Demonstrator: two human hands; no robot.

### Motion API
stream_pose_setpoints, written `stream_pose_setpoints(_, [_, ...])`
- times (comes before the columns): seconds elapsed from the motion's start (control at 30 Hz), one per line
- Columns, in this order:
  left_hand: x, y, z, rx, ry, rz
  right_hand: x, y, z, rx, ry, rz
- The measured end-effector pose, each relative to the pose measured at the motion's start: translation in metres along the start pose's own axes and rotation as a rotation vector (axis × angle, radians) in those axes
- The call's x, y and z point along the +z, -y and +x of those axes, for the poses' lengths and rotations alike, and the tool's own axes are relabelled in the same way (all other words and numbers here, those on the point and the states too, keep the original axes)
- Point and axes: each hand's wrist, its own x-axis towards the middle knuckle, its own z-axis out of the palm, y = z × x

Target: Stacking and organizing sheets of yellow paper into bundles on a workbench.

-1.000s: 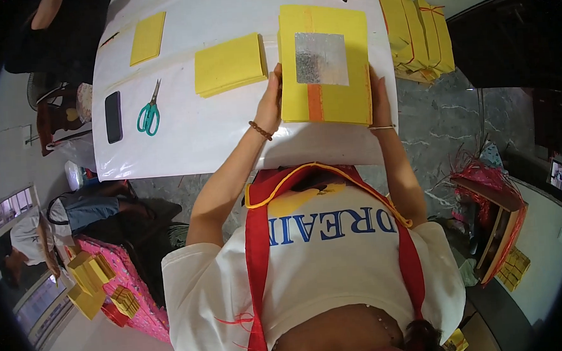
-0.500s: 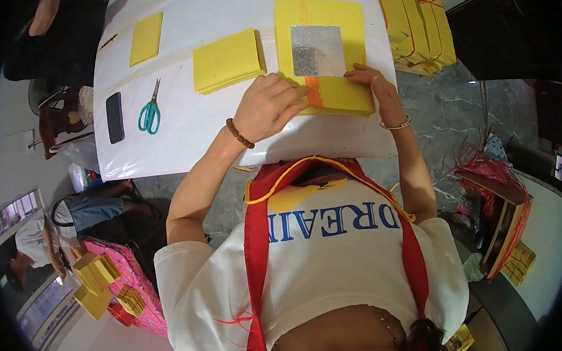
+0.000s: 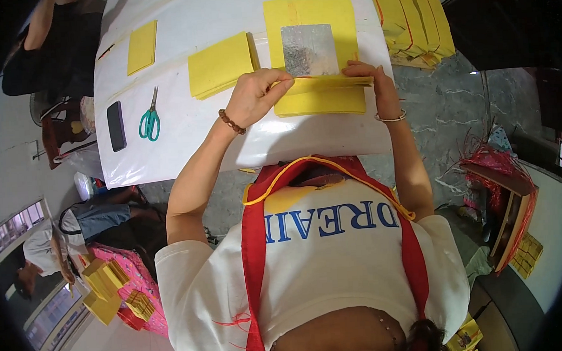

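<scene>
A stack of yellow paper [image 3: 320, 105] lies on the white-covered table before me. The top yellow sheet [image 3: 345, 42] bears a silver square [image 3: 312, 47], and its near part is raised and bent away from me toward that square. My left hand [image 3: 256, 95] pinches the left end of the raised fold between thumb and fingers. At the fold's right end, my right hand [image 3: 373, 85] is closed on the paper, its fingertips partly over the edge. Left of the stack, close to my left hand, sits a pile of folded yellow paper [image 3: 220, 65].
Teal-handled scissors [image 3: 150, 122] and a dark phone [image 3: 116, 127] lie on the table's left side, below a smaller yellow paper pile [image 3: 142, 48]. Tied yellow bundles [image 3: 413, 22] stand beyond the right edge. Another person [image 3: 56, 244] is at lower left beside a pink-covered surface [image 3: 133, 272].
The sheet's near part, flat before with an orange strip showing, is now lifted and bent away from me. My left hand has moved slightly left, from the strip to the fold's end.
</scene>
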Motion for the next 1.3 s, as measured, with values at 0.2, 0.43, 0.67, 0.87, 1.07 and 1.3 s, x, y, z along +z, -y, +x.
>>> stream_pose_setpoints(0.2, [0.0,0.006,0.001,-0.017,0.011,-0.065,0.002,0.0,0.0,0.003,-0.011,0.028])
stream_pose_setpoints(0.43, [0.002,0.011,0.004,-0.023,0.018,-0.089,0.0,-0.006,0.001,0.031,-0.021,0.039])
stream_pose_setpoints(0.67, [0.001,0.009,0.003,-0.103,0.05,-0.09,0.002,-0.005,-0.006,-0.056,0.027,0.01])
stream_pose_setpoints(0.87, [-0.001,-0.004,0.005,0.626,0.055,0.298,0.002,-0.004,-0.003,-0.034,0.031,-0.022])
stream_pose_setpoints(1.07, [-0.006,-0.011,-0.001,0.523,0.195,0.43,0.005,-0.005,-0.004,-0.042,0.007,0.003])
stream_pose_setpoints(1.3, [-0.006,-0.005,0.004,0.525,0.209,0.33,0.004,-0.003,-0.004,0.003,0.001,0.015])
